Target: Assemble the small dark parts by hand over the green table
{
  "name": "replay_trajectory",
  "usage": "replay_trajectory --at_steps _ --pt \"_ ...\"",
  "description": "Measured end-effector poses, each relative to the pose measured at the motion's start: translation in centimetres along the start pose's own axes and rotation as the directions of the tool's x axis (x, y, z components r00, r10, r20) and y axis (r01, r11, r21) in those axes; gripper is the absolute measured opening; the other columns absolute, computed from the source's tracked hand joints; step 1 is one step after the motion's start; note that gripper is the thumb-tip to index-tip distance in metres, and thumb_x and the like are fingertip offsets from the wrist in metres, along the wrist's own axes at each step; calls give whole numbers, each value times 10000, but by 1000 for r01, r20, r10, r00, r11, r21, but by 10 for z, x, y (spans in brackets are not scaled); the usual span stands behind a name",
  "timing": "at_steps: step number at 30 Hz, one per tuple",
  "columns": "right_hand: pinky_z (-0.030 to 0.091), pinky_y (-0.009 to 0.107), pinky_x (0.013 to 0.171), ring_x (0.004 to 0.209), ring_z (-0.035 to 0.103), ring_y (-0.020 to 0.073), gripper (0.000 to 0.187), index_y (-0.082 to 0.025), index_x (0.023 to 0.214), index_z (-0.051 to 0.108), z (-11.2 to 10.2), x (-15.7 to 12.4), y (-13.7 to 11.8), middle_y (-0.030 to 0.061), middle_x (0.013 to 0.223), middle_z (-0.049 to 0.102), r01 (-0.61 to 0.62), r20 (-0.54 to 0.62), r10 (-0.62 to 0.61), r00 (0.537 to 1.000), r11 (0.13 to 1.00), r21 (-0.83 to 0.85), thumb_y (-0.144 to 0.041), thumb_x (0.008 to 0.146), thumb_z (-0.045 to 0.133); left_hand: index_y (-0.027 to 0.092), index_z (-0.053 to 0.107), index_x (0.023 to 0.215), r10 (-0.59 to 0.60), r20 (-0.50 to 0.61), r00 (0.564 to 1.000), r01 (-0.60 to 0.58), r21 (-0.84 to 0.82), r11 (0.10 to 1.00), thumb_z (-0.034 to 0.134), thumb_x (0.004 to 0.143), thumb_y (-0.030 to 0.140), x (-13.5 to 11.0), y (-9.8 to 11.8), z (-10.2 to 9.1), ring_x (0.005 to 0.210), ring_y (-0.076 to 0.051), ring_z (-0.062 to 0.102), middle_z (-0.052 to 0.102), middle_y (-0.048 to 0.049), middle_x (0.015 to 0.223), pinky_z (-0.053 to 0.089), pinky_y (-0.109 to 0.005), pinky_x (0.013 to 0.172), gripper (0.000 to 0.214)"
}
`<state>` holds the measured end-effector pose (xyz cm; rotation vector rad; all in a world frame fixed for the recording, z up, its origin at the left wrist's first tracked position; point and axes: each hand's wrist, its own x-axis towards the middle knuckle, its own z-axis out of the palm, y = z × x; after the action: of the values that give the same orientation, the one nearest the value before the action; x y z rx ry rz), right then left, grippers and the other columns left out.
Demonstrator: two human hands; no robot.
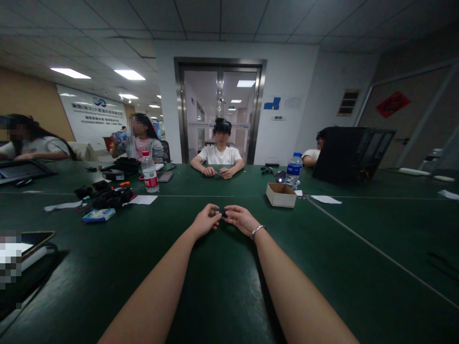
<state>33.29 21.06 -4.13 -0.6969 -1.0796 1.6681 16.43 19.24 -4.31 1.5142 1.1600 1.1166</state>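
Over the green table (222,267), both hands meet in front of me at a small black piece with a silvery end (224,214). It is too small for me to name its kind. My left hand (207,220) pinches the silvery end between thumb and fingers. From the other side, my right hand (243,220), with a silver bracelet at its wrist, closes its fingertips on the black part. Fingertips hide much of the piece. Whether it is one part or two joined, I cannot tell.
An open cardboard box (281,197) stands ahead on the right, near a blue-capped water bottle (294,170). To the left are a red-capped bottle (149,173), black gear (114,197) and a blue-and-white packet (98,215). A person (219,155) sits opposite; others sit at the sides.
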Motion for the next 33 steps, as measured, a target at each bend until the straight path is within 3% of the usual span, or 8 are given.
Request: replay_trajectory --at_steps 4,8,13,15,19,24,30,33 --pt "533 260 679 736 606 162 194 -101 779 612 1 0 -1 68 814 606 -1 -10 0 1000 1000 -7 -39 620 704 146 526 854 -4 7 1000 3 49 999 583 739 380 0 0 0 543 -102 545 548 -17 687 450 -202 492 267" --pt "534 262 680 747 604 157 183 -103 796 612 2 -2 -2 74 839 607 -11 -8 11 1000 1000 -10 -44 644 694 123 542 715 -77 -16 997 78 94 993 391 786 559 6 -3 1 473 -109 512 534 -33 578 433 -210 451 467" --pt "533 254 666 738 610 164 180 -95 788 610 2 -2 -2 76 822 607 -12 -18 12 1000 1000 -3 -42 638 695 207 472 1085 43 -18 999 -43 2 999 604 721 368 -1 1 2 608 -107 581 562 -58 909 440 -176 458 419" --pt "532 256 662 730 613 168 186 -93 783 609 2 -1 -1 77 819 607 -10 -14 10 1000 1000 5 -42 629 701 233 428 1140 74 -6 997 -74 -30 997 621 714 286 -4 3 2 616 -101 586 553 -46 910 445 -169 467 471" --pt "535 266 673 716 608 156 181 -100 764 605 2 -1 -1 68 813 605 0 -23 0 1000 1000 9 -44 626 706 153 508 961 13 2 1000 -13 18 1000 543 773 350 -1 0 3 482 -90 542 548 0 625 433 -175 446 275" --pt "539 270 679 727 608 159 174 -101 785 611 1 -1 -1 69 815 608 -16 -19 16 1000 1000 -10 -47 642 694 125 517 686 -64 -46 997 69 117 991 372 796 556 4 -1 4 414 -110 510 525 -24 496 407 -194 401 468" --pt "536 279 693 719 608 161 164 -101 775 612 1 -1 -1 69 794 602 -9 -16 9 1000 1000 -5 -42 643 690 198 489 1030 72 -41 997 -73 -25 997 620 711 310 -3 2 2 653 -115 585 554 -55 901 467 -179 486 362" --pt "536 274 691 721 610 164 171 -94 771 609 2 -1 -1 72 805 599 -5 -19 5 1000 1000 0 -40 633 694 214 465 1064 81 -43 996 -83 -41 996 602 712 237 -3 1 1 602 -86 565 515 -36 900 474 -186 490 378"
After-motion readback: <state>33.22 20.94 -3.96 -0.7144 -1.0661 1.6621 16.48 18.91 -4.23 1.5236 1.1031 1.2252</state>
